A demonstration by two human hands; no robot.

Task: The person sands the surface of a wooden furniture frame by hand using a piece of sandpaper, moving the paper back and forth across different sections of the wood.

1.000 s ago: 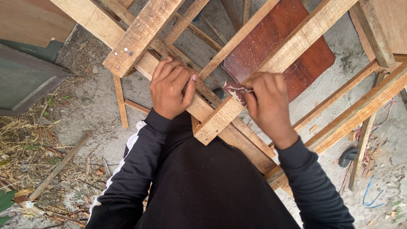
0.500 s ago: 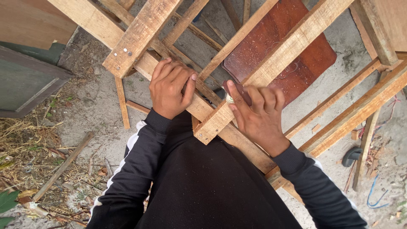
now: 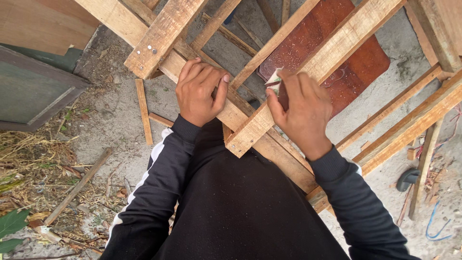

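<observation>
Hands on the wooden frame (image 3: 269, 120). Left hand (image 3: 199, 91) clamps the long beam (image 3: 226, 110), same as a second ago. Right hand (image 3: 301, 113), flat and open half a second back, now pinches a small folded scrap (image 3: 274, 82) at 12 o'clock of it, over the short crosspiece (image 3: 250, 135).
</observation>
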